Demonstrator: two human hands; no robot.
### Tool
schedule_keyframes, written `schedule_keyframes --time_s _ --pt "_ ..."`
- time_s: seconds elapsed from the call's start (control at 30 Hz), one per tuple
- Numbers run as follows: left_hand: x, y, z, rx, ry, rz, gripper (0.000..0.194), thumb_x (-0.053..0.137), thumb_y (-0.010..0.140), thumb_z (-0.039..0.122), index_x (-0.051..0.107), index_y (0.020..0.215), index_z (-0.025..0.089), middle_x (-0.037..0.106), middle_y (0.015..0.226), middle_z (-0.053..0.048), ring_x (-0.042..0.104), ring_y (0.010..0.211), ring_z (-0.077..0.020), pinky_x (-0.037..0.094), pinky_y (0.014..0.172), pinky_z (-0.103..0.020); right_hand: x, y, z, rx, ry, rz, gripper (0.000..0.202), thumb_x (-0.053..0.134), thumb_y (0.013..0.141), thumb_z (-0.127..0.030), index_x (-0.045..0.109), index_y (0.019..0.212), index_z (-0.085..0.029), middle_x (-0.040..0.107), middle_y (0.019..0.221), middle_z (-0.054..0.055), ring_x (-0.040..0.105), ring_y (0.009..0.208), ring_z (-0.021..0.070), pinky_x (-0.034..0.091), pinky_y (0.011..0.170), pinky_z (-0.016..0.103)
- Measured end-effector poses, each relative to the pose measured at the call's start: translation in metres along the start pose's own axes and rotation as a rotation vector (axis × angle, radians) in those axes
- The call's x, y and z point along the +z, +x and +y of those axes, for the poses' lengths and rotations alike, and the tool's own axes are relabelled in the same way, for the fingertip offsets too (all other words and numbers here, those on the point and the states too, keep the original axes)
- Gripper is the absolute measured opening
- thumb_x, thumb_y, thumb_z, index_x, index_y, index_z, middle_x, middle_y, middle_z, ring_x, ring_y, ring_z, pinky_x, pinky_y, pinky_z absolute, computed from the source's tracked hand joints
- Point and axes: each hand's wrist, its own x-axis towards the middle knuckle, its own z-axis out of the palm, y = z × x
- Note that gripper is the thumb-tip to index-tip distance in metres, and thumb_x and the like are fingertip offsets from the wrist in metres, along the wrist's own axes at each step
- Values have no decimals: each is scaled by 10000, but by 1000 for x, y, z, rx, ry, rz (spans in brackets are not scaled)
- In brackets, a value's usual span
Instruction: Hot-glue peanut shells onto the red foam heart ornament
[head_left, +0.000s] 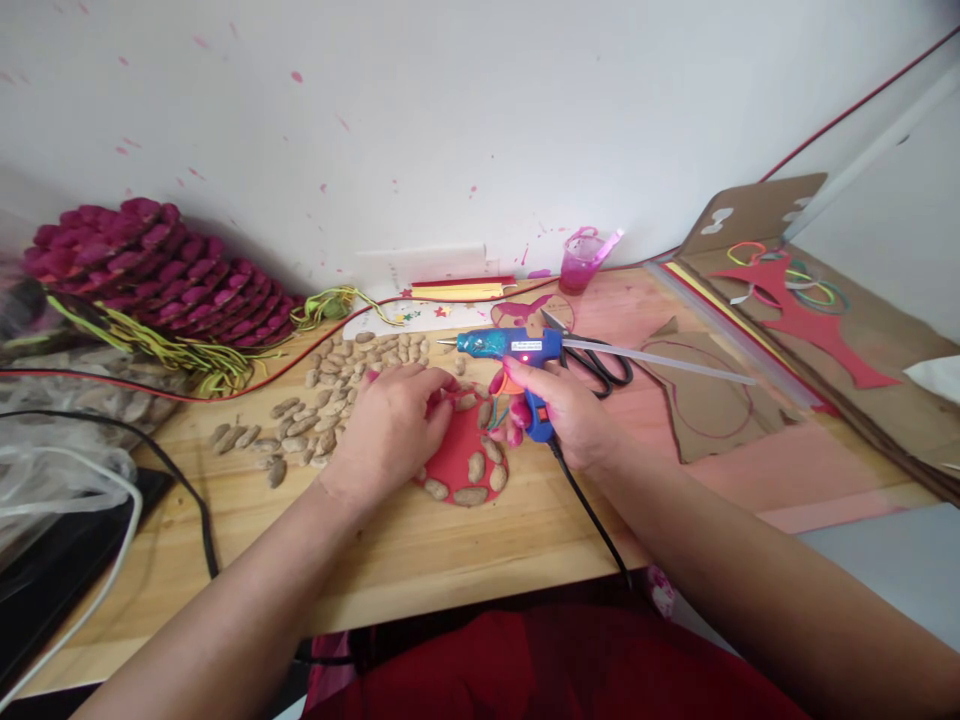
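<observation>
My right hand (566,405) grips a blue hot glue gun (510,345), its metal nozzle pointing left and a clear glue stick (660,362) sticking out behind. A small red light glows on its side. Beneath it lies a red round piece (454,455) with several peanuts (470,495) along its edge. My left hand (394,420) rests over the left edge of this piece, fingers bent and drawn together; what they hold, if anything, is hidden. To the left of the red piece, many loose peanuts (322,400) are spread on the wooden table (360,560).
Black scissors (600,365) lie behind my right hand. A cup of pink paint (583,262) stands by the wall. Cut cardboard (712,400) and a red scrap (814,315) lie right. Pink scaly craftwork (161,270) sits left. The gun's black cord (592,510) hangs over the front edge.
</observation>
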Motion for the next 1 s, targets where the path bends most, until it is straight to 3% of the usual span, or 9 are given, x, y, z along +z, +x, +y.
schedule_keyframes --time_s 0.2,0.43,0.7,1.0 --pt "-9 3 -7 -30 54 23 337 483 962 322 687 720 206 692 766 -71 615 721 -232 427 682 -358 -1 0 -3 -76 -16 46 396 792 757 -537 570 727 -211 539 449 -65 554 380 129 480 457 267" --pt "-4 3 -10 2 21 28 299 453 946 234 749 911 212 766 930 -82 676 882 -246 473 786 -356 -4 2 -2 -130 -64 79 354 724 824 -524 576 729 -218 517 450 -70 530 373 119 528 521 290" --pt "-10 1 -10 -69 95 31 399 495 975 379 617 630 222 676 685 -36 607 672 -197 407 635 -321 -3 2 -3 -135 -63 102 365 727 816 -525 554 705 -224 517 451 -67 520 378 117 522 538 292" --pt "-1 2 -22 -22 39 115 339 434 993 294 734 859 211 766 906 -87 686 920 -258 506 818 -368 -3 0 -5 -130 -44 130 377 752 799 -536 581 700 -215 516 457 -59 530 390 115 521 546 285"
